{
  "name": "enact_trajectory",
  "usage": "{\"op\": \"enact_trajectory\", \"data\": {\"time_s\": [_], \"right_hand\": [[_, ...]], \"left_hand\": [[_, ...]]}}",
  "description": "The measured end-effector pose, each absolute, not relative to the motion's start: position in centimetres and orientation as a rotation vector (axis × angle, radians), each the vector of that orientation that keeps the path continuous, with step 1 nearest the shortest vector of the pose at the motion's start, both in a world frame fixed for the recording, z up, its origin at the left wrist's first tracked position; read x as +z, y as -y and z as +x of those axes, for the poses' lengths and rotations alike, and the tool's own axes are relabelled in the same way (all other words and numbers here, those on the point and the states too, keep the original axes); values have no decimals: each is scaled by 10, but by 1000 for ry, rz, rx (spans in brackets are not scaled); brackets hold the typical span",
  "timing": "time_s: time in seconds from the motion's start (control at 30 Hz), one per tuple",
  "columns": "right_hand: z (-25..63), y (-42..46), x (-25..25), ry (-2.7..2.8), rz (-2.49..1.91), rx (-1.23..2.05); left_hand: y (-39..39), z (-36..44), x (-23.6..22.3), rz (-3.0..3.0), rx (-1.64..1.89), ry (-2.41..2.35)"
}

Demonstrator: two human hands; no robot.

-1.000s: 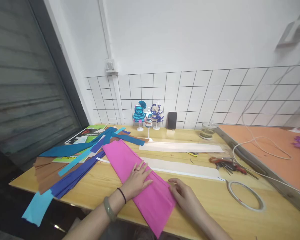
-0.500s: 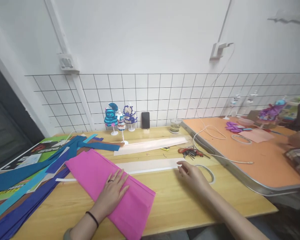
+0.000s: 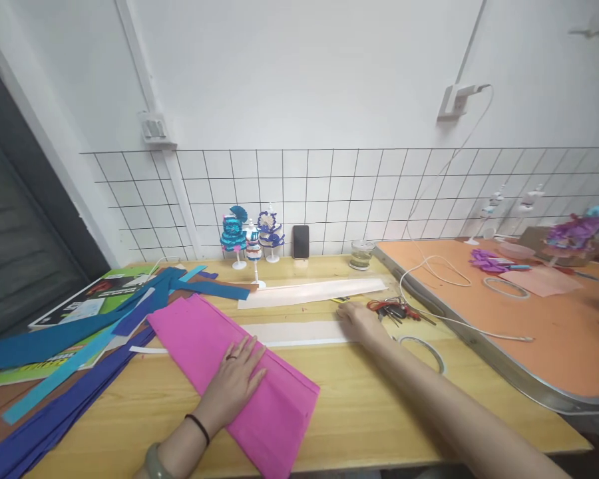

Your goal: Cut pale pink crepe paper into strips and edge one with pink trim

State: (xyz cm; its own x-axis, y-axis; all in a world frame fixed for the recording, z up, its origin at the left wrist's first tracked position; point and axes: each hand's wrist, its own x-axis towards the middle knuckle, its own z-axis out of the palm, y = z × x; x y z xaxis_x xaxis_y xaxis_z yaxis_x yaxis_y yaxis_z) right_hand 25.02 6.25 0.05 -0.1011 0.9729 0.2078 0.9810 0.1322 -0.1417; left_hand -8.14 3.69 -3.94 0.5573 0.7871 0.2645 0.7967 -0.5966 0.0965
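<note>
My left hand point(image 3: 234, 386) lies flat with spread fingers on a folded sheet of bright pink crepe paper point(image 3: 279, 426), pressing it to the table. My right hand point(image 3: 362, 322) reaches forward, its fingers bent and drawn together over the right end of a pale paper strip point(image 3: 294, 332). Just beyond those fingertips lies a small yellow-and-black tool point(image 3: 340, 299), partly hidden by the hand. Whether the fingers grip it does not show. A second pale strip point(image 3: 309, 293) stretches out behind.
Blue and purple paper strips point(image 3: 84, 392) cover the left side. Decorated little stands point(image 3: 234, 236), a phone point(image 3: 301, 241) and a glass jar point(image 3: 362, 255) line the wall. Red-handled scissors point(image 3: 397, 307), a tape roll point(image 3: 424, 349) and a white cable point(image 3: 474, 326) lie right, beside an orange table point(image 3: 554, 332).
My right hand has moved forward and left, to the yellow-and-black tool. My left hand stays on the pink paper. The view has shifted slightly left.
</note>
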Motion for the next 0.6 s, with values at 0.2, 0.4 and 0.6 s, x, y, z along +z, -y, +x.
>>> {"op": "enact_trajectory", "data": {"time_s": [0.2, 0.4, 0.6], "right_hand": [[252, -100, 3, 2290, -1971, -120], [257, -96, 3, 2311, -1993, -109], [271, -80, 15, 2174, -1988, 103]], "left_hand": [[-32, -80, -35, -2751, -445, 1452], [-30, -78, -32, -2749, -451, 1461], [-27, -77, -31, -2752, -478, 1479]]}}
